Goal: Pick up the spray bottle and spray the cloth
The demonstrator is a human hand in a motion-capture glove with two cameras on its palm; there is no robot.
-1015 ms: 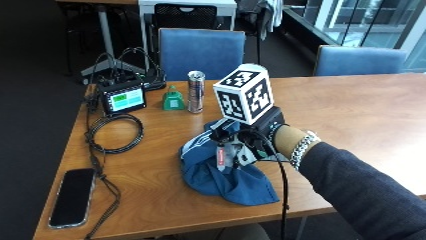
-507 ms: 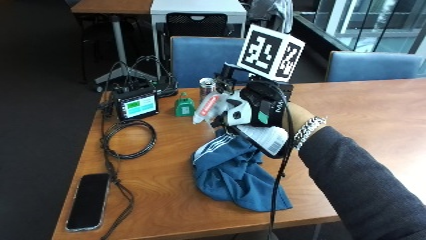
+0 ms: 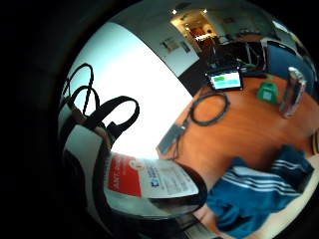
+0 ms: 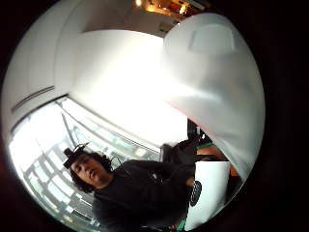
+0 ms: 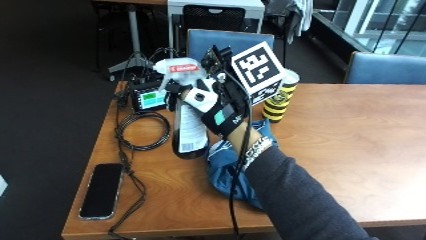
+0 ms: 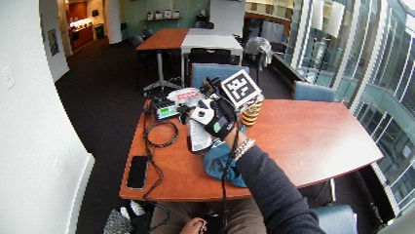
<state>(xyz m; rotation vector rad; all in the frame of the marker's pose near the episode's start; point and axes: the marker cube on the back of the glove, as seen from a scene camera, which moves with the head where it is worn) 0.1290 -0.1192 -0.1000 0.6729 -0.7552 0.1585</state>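
In the outside view my gloved right hand (image 5: 219, 107) grips the neck of the spray bottle (image 5: 190, 130) and holds it upright above the table. The bottle has a white head with a red label, a white printed label and dark liquid at its base. Its nozzle points away from my arm, toward the small screen. The blue cloth (image 5: 229, 162) with white stripes lies crumpled on the table just beneath my wrist and forearm. The wide outside view shows the same hand (image 6: 214, 117), bottle (image 6: 198, 134) and cloth (image 6: 220, 165). The bottle's label (image 3: 149, 181) fills the little finger side view, with the cloth (image 3: 259, 189) beyond.
A yellow and black can (image 5: 279, 100) stands just behind my hand. A small lit screen (image 5: 150, 98) and a coiled black cable (image 5: 140, 130) lie beyond the bottle. A phone (image 5: 101, 190) rests near the table's front corner. A blue chair (image 5: 229, 42) stands behind the table.
My hand has risen from low over the cloth, lifting the spray bottle clear of the table and bringing it upright. The outside camera has shifted too.
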